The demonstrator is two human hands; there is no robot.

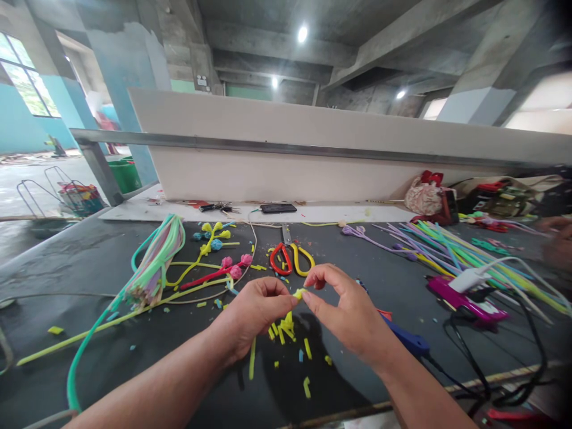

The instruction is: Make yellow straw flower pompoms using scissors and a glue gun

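Note:
My left hand (255, 310) and my right hand (346, 310) meet over the dark table (89, 268), both pinching one small yellow piece of tubing (298, 293) between thumb and fingertips. Under the hands lie several short yellow offcuts (286, 330) with a few blue bits. Just beyond the hands are scissors with one red and one yellow handle (290, 259). To the left lie finished stems with yellow, blue and pink knotted heads (221, 250).
A bundle of long pastel tubes (154, 265) lies at the left, another spread of tubes (456, 253) at the right. A magenta glue gun (460, 298) with cables sits at the right, a blue tool (409, 339) by my right wrist. A phone (277, 208), keys and a bag (424, 196) line the back.

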